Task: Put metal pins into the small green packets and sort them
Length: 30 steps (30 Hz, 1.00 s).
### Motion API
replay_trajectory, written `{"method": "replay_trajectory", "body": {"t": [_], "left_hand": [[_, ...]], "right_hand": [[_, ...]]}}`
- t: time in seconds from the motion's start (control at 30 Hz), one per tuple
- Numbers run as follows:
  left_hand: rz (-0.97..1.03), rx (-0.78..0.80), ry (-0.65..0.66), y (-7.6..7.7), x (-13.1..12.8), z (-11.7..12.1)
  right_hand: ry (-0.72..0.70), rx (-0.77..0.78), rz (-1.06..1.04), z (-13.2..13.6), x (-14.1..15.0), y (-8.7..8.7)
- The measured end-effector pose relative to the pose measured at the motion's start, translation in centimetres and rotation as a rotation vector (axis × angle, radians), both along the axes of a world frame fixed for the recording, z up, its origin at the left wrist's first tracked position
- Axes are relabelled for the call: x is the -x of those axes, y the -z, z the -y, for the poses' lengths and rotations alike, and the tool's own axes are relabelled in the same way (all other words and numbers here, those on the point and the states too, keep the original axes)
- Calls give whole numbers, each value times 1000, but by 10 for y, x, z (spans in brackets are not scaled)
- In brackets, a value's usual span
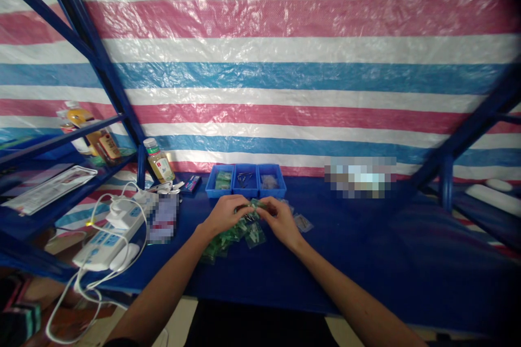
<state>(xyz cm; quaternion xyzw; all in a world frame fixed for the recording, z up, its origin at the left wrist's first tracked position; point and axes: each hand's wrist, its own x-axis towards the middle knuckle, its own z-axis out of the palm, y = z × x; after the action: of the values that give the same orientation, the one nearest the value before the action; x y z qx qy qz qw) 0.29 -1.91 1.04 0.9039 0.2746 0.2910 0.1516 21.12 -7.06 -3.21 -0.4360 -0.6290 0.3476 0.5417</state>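
Observation:
My left hand (pixel 223 216) and my right hand (pixel 280 222) meet over the blue tabletop (pixel 345 260), their fingers together on a small green-filled plastic packet (pixel 253 207). Below them lies a heap of similar green packets (pixel 228 239), with one more clear packet (pixel 255 236) at its right edge. Another small clear bag (pixel 303 223) lies just past my right hand. Three small blue plastic bins stand in a row ahead of my hands: the left (pixel 220 181) holds green packets, the middle (pixel 246 181) small metal parts, the right (pixel 271 181) clear bags.
A white power strip (pixel 109 239) with plugged-in adapters and white cables lies at the table's left. Near it stand a glass bottle (pixel 158 160) and a pixelated object (pixel 163 217). Another pixelated object (pixel 360 177) sits right. Blue shelf posts and a striped tarp (pixel 285 54) surround the table.

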Motion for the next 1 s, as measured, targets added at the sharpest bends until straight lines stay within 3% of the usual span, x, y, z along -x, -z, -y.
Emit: {"method": "replay_trajectory", "body": {"t": [0.27, 0.47, 0.67, 1.0], "left_hand": [[-38, -10, -16, 8, -1, -3], [-17, 12, 8, 7, -2, -1], [58, 96, -101, 1, -2, 4], [60, -37, 48, 1, 0, -1]], "right_hand": [[8, 5, 20, -2, 1, 4], [44, -101, 90, 4, 3, 1], [66, -186, 256, 10, 2, -5], [69, -115, 186, 10, -5, -10]]}}
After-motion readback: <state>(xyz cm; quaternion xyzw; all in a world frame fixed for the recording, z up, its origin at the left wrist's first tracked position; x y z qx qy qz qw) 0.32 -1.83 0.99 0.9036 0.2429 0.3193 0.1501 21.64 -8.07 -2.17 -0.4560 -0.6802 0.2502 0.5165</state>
